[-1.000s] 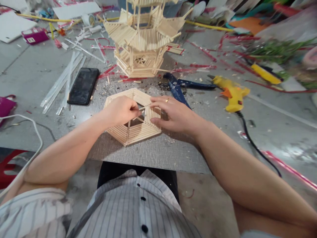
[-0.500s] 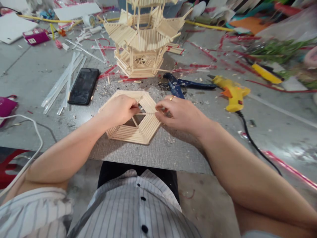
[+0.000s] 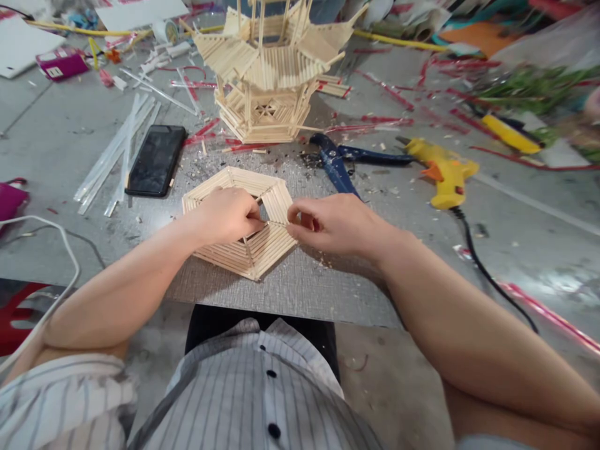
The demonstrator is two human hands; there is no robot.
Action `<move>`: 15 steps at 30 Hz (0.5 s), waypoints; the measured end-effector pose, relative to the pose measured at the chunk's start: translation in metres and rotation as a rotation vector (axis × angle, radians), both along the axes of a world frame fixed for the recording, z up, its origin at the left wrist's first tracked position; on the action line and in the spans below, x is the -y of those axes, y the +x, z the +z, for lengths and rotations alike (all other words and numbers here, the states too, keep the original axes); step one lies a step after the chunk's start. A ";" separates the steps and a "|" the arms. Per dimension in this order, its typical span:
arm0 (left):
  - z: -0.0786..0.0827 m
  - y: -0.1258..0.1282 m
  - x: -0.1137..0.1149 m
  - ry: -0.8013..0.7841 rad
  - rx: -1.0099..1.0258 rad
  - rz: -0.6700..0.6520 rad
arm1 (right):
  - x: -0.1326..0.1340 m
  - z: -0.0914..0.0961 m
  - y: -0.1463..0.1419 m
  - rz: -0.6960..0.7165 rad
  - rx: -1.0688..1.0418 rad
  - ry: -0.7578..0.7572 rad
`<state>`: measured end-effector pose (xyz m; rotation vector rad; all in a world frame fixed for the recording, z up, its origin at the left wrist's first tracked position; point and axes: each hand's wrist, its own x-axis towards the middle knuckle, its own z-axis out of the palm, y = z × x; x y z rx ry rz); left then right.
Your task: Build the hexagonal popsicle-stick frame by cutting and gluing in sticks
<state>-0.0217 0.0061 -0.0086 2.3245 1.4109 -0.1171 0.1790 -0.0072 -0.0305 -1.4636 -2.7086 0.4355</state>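
Note:
A flat hexagonal panel of thin wooden sticks (image 3: 248, 253) lies on the grey table before me, with a gap in its middle crossed by thin sticks. My left hand (image 3: 227, 215) reaches over its left half, thumb and fingers pinched at the inner opening. At the panel's right corner, the thumb and fingertips of my right hand (image 3: 332, 222) close on the outer edge, the other fingers curled. Both hands hide parts of the panel. Whether a loose stick is between my fingertips, I cannot tell.
Behind the panel stands a tiered stick pagoda (image 3: 267, 81). Blue cutting pliers (image 3: 335, 165) and a yellow glue gun (image 3: 447, 175) with a black cord lie right. A phone (image 3: 156, 160) and clear glue sticks (image 3: 119, 150) lie left. Red plastic strips and scraps litter the table.
The hexagonal panel has turned clockwise and shifted slightly left under my hands. My right hand has moved a little down and left with its edge; my left hand stays at the opening.

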 end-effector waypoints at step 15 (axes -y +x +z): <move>0.001 0.001 0.000 -0.030 -0.009 -0.011 | -0.001 -0.001 0.001 0.009 -0.018 -0.004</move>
